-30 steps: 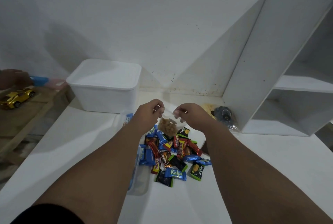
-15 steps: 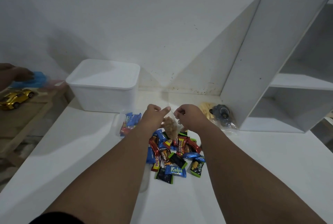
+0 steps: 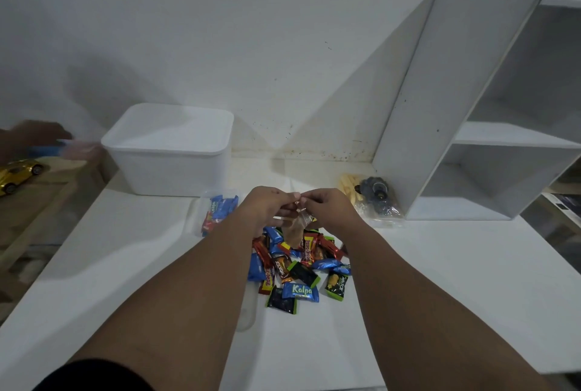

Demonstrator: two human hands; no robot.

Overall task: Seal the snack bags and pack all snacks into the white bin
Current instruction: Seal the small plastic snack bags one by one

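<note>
My left hand (image 3: 267,206) and my right hand (image 3: 327,205) meet above the table, both pinching the top edge of a small clear snack bag (image 3: 295,228) with brown pieces inside. The bag hangs over a pile of wrapped candies (image 3: 298,268) in blue, red, green and black. The white bin (image 3: 169,151) stands at the back left. A clear bag of blue and red candies (image 3: 217,209) lies in front of the bin. Another clear bag with yellow sticks and dark round cookies (image 3: 369,198) lies at the right.
A white shelf unit (image 3: 465,114) leans on the table's back right, against the wall. At the left is a wooden bench with a gold toy car (image 3: 19,173); another person's blurred hand (image 3: 34,139) moves above it. A flat clear bag (image 3: 248,309) lies beside my left forearm.
My hands have drawn together along the top edge of the snack bag until their fingertips touch. The bag has narrowed and hangs lower. The other person's hand at the left has shifted.
</note>
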